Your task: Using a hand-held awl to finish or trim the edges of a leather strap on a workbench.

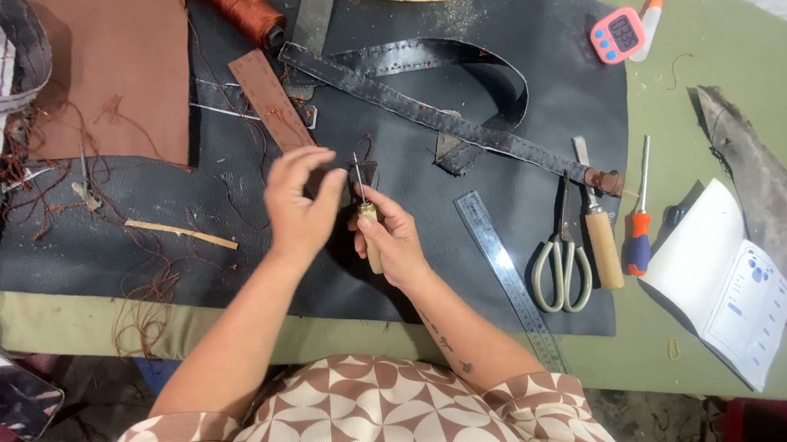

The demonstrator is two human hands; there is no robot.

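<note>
Nearest the person, in a brown-and-cream patterned top, the right hand (393, 235) is clenched around the pale wooden handle of an awl (367, 223), a short tool whose thin metal needle stands upright out of the fist. At about ten o'clock from it, the left hand (301, 200) pinches a small dark leather piece (366, 172) right at the needle's tip, fingers curled and the thumb pressing in; the awl sits between the two hands, which nearly touch. Both work over a black leather sheet (534, 98) spread on the green tabletop (755, 62). At three o'clock from the hands lie a steel ruler (507, 277), scissors (560, 259), a wooden-handled tool (601, 237) and a red-and-blue screwdriver (639, 225), side by side, with an open white booklet (726, 284) beyond them. At nine o'clock a thin wooden sliver (181, 233) rests among loose rust-coloured thread (147, 296). Farther off, at twelve o'clock, a long black strap (432, 115) loops across the sheet beside a brown leather strip (270, 100), a spool of rust thread (241, 8) and a brown leather panel (111, 75). At two o'clock sit a pink timer (618, 35) and a small glue bottle (649, 14).
</note>
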